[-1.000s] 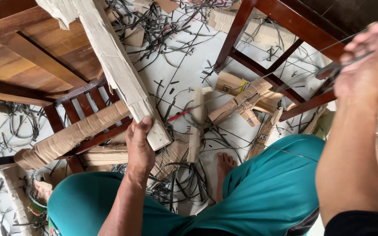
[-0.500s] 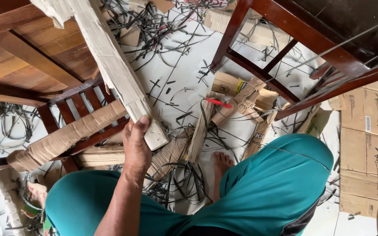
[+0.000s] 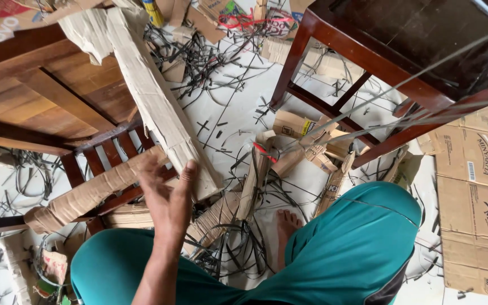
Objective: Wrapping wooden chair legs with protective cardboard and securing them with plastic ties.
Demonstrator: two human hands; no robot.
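Down on the floor, between the knees in teal trousers (image 3: 345, 248), the left hand (image 3: 168, 197) rests flat against the lower end of a cardboard-wrapped chair leg (image 3: 156, 107), fingers spread and loose, thumb laid along the side, so it's more steadying than gripping. My guess is the palm is just keeping the wrap pressed against the wood so it doesn't slide. That leg belongs to a tipped-over wooden chair (image 3: 52, 96) on the left, and it slants from the upper left down toward the middle of the shot, ending just above the lap. A second wrapped rail (image 3: 88, 192) runs crosswise right behind the hand. The right hand isn't really in view, only a sliver of arm at the far right edge, so I can't tell what its fingers are doing. A bare foot (image 3: 286, 226) pokes out between the legs. A darker chair (image 3: 391, 56) stands upright to the right with a taut strap (image 3: 402, 85) crossing in front of it. Pale floor (image 3: 238, 107), littered everywhere with black strap offcuts (image 3: 199, 56) and cardboard scraps (image 3: 306, 141), plus flattened boxes (image 3: 475, 197) along the right side. Pretty messy workspace overall.
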